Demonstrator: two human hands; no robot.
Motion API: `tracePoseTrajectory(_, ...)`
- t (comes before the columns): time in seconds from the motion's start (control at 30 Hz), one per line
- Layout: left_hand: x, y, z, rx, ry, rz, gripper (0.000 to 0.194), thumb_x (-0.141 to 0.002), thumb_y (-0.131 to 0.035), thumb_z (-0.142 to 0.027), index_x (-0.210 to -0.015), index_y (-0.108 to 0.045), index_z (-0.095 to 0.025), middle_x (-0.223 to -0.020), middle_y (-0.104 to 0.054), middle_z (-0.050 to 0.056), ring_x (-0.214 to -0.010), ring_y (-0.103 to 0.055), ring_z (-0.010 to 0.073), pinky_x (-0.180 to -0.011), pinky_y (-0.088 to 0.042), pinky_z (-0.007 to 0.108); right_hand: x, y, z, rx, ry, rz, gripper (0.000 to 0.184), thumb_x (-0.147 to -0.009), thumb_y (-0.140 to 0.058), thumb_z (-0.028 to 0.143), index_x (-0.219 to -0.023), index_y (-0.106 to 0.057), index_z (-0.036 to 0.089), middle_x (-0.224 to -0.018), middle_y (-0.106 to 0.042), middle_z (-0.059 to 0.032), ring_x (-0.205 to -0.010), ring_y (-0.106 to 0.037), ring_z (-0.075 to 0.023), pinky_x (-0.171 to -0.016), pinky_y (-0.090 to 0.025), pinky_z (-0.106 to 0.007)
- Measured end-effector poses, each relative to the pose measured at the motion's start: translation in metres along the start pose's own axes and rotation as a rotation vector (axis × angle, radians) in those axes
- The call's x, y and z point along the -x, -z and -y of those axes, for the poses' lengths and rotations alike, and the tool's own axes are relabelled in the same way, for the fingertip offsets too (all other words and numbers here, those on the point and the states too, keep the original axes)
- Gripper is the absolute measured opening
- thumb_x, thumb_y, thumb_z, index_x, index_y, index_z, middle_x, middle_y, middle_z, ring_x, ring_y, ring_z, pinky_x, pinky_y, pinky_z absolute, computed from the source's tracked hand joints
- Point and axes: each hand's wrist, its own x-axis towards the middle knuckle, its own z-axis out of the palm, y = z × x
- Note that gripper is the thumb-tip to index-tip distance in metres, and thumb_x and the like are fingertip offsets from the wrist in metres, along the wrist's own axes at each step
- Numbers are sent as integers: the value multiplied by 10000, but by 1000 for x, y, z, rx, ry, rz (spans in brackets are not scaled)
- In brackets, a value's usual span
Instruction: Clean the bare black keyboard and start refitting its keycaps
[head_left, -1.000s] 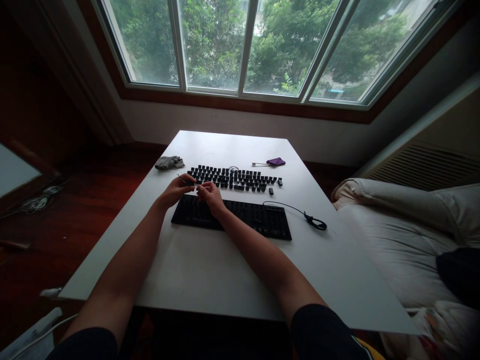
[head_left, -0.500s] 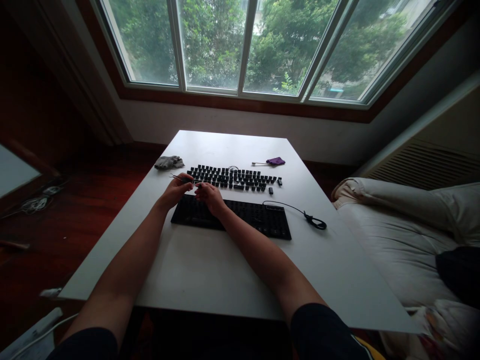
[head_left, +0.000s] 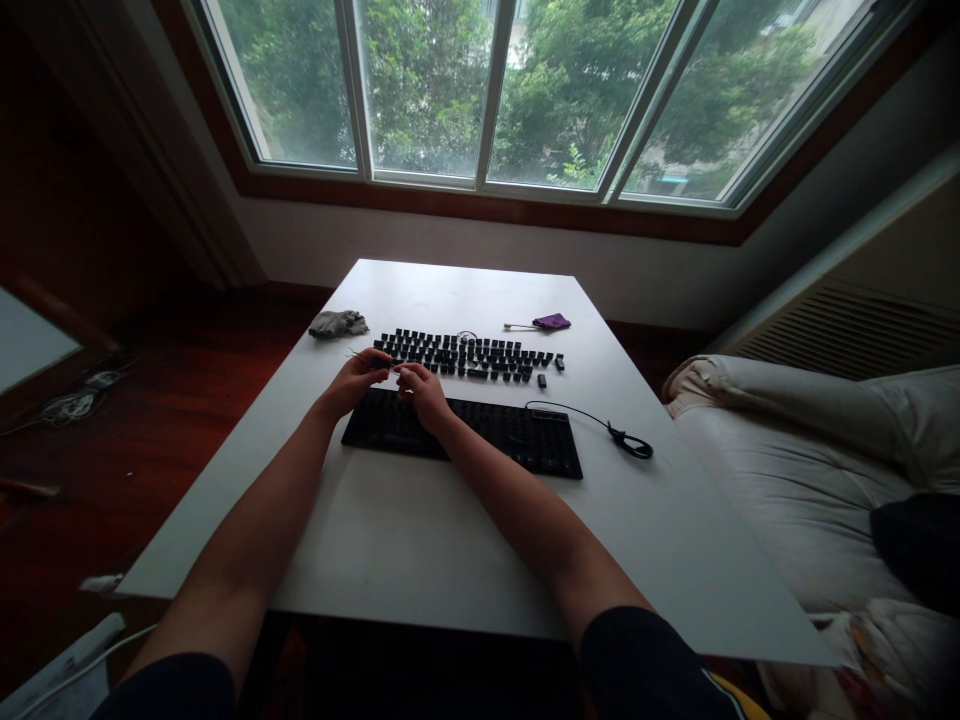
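Note:
A black keyboard base (head_left: 487, 435) without keycaps lies on the white table (head_left: 420, 540). Behind it, rows of loose black keycaps (head_left: 465, 355) are laid out. My left hand (head_left: 352, 382) hovers over the base's left end, fingers pinched on a thin wire tool whose tip sticks out to the left. My right hand (head_left: 424, 393) is right beside it, fingers closed on a small dark piece, probably a keycap, between the two hands. The hands nearly touch.
A grey cloth (head_left: 337, 324) lies at the table's left edge. A purple cloth (head_left: 553, 322) with a small stick is at the back. The keyboard's black cable (head_left: 619, 434) curls to the right. A white bed (head_left: 810, 470) stands beside the table; windows are behind.
Both hands stayed over the base's left end, with only small shifts of the fingers. The wire tool's tip moved slightly in my left hand.

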Motion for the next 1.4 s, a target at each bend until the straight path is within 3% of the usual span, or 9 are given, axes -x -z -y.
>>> tracePoseTrajectory(0.4, -3, 5, 3, -48, -10, -9, 302, -769, -817, -365, -1002, -787, -176, -916, -700, 57, -758, -600, 151, -728, -464, 302, -4, 3, -6, 288, 52, -79, 322, -777, -721, 508, -884, -705, 206, -634, -551, 56, -491, -506, -82, -474, -427, -218)
tracePoseTrajectory(0.63, -8, 9, 10, 76, -18, -61, 307, -751, -832, -358, -990, -763, -177, -791, -667, 25, -699, -585, 129, -683, -455, 281, 2, 1, 3, 129, 28, 34, 398, -760, -754, 516, -1016, -724, 213, -625, -509, 67, -521, -463, -81, -498, -425, -215)
tracePoseTrajectory(0.83, -10, 16, 17, 177, -8, -79, 311, -746, -850, -314, -1006, -756, -171, -850, -676, 26, -696, -586, 103, -678, -472, 255, -1, 2, 3, -66, -54, 85, 435, -784, -739, 544, -1069, -715, 216, -783, -585, 18, -637, -537, -90, -568, -459, -220)
tracePoseTrajectory(0.97, -10, 19, 20, 257, -4, -76, 286, -760, -849, -287, -1005, -761, -169, -873, -684, 32, -716, -608, 102, -671, -488, 237, -1, 1, 2, -60, -9, 78, 412, -783, -740, 504, -1094, -701, 236, -849, -614, 2, -726, -599, -117, -623, -496, -236)
tracePoseTrajectory(1.1, -10, 22, 21, 290, -2, -60, 261, -769, -845, -256, -1005, -761, -181, -901, -688, 34, -729, -620, 104, -674, -505, 232, -3, 3, 0, 114, 115, -55, 351, -801, -694, 442, -1085, -688, 236, -858, -610, -1, -746, -613, -141, -623, -500, -254)
tracePoseTrajectory(1.2, -11, 25, 22, 303, 1, -79, 258, -767, -847, -261, -999, -761, -189, -911, -683, 31, -729, -618, 100, -673, -511, 225, -3, 6, 1, 376, 235, -174, 309, -812, -671, 389, -1079, -684, 234, -841, -587, 8, -733, -585, -142, -672, -502, -273)
tracePoseTrajectory(1.3, -12, 29, 26, 304, -1, -122, 262, -760, -849, -268, -995, -760, -196, -921, -675, 28, -734, -613, 98, -675, -518, 224, 0, 7, 5, 649, 342, -180, 282, -805, -682, 334, -1068, -688, 231, -833, -572, 12, -737, -558, -147, -747, -496, -288)
tracePoseTrajectory(1.4, -14, 35, 31, 293, -6, -179, 272, -750, -851, -276, -995, -758, -204, -911, -672, 23, -733, -613, 98, -667, -519, 225, 5, 4, 8, 787, 355, -151, 270, -820, -659, 312, -1077, -681, 231, -852, -577, 5, -756, -562, -156, -779, -492, -293)
